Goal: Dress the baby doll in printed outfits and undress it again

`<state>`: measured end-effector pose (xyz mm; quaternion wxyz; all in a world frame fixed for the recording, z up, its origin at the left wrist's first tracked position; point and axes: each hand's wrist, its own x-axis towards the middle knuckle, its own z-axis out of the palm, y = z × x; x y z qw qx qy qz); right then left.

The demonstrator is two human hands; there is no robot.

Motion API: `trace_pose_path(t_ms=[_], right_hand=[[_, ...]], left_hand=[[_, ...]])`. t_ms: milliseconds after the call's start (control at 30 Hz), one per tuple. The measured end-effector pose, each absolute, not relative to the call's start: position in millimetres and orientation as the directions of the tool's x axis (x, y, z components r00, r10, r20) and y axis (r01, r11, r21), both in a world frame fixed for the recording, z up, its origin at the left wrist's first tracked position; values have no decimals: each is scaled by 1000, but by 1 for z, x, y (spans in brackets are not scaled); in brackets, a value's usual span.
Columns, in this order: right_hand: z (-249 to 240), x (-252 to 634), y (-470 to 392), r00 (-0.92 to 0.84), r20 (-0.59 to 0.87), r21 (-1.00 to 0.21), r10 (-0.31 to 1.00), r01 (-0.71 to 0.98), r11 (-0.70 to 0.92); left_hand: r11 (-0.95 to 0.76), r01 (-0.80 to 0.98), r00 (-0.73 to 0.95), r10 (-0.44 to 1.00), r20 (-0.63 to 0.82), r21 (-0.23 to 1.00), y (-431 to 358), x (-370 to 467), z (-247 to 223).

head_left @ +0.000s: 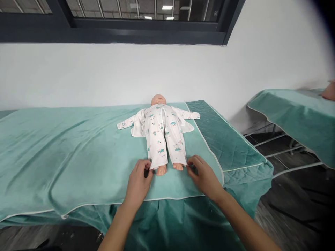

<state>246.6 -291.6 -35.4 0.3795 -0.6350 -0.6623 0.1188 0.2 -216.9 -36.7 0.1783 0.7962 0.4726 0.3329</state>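
Note:
A baby doll (158, 99) lies on its back on a green blanket, head toward the wall and feet toward me. White printed pants (157, 137) cover its legs and reach up over its front. A matching white top (138, 122) spreads out beneath, its sleeves stretched to both sides. My left hand (139, 177) pinches the outer edge of the pant cuff on the left. On the right, my right hand (201, 172) pinches the outer edge of the other cuff. Both bare feet of the doll stick out below the cuffs.
The green blanket (86, 150) lies wrinkled at the left over a bed with a darker quilted cover (225, 139). Behind it rises a white wall (110, 73) under a dark window frame (146, 33). Another green-covered bed (295, 111) with metal rails stands at the right.

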Motion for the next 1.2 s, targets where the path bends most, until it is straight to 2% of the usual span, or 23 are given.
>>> trace_pose_path(t_ms=[133,200,300,433,500,567,800,867,933,1067,1133,1200], right_hand=[[-40,242,-299,133,456,-609,880,768,200],[-29,234,-298,104,524,-562,846,788,251],[-11,217,-287,-8,536,-457,844,838,298],[-5,193,-263,-98,478,-303,873,914,269],[-9,186,-253,-126,468,-245,875,933,265],[-11,183,-248,-151,470,-225,869,932,284],[-2,184,-269,-146,510,-309,848,889,339],[-5,186,-276,-151,512,-337,846,870,359],[-11,192,-281,-133,524,-396,841,836,380],[-31,217,-286,98,591,-598,801,719,353],[-42,227,-287,202,548,-678,812,676,289],[-51,232,-287,241,475,-719,846,662,215]], left_hand=[[-414,801,267,894,361,432,-222,7,-51],[-375,827,242,910,337,419,-224,12,-50],[-334,790,221,937,269,515,-223,16,-44],[-310,641,214,951,224,702,-222,16,-39],[-307,606,214,951,222,734,-223,13,-38],[-325,632,222,946,237,704,-225,9,-38],[-363,744,238,928,285,560,-232,-7,-39],[-378,748,250,922,296,545,-234,-7,-38],[-421,716,241,897,370,557,-237,-4,-36],[-575,647,252,781,572,500,-242,13,-24],[-630,649,337,741,582,426,-242,26,-17],[-650,676,429,730,533,346,-240,41,-13]])
